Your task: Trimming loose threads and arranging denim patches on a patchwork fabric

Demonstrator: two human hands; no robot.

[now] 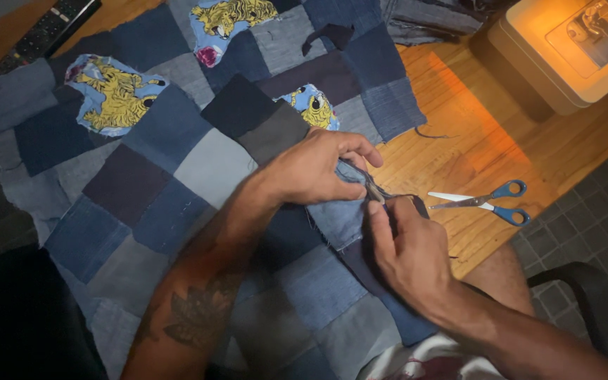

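Note:
A patchwork cloth [177, 169] of blue, grey and dark denim squares, with light-blue patches showing yellow tigers, covers most of the wooden table [473, 141]. My left hand [314, 167] pinches the cloth's right edge at a pale blue patch. My right hand [409, 250] grips the same edge just below, thumb pressed against the seam. A dark strip or thread runs between the two hands; whether a small tool is in my fingers is too dim to tell. Blue-handled scissors [487, 200] lie on the table right of my hands.
A white sewing machine [571, 49] with its lamp lit stands at the back right. A black remote control [40, 35] lies at the back left. More folded fabric [431, 17] sits behind the cloth. A dark chair armrest [585, 295] and tiled floor are at the right.

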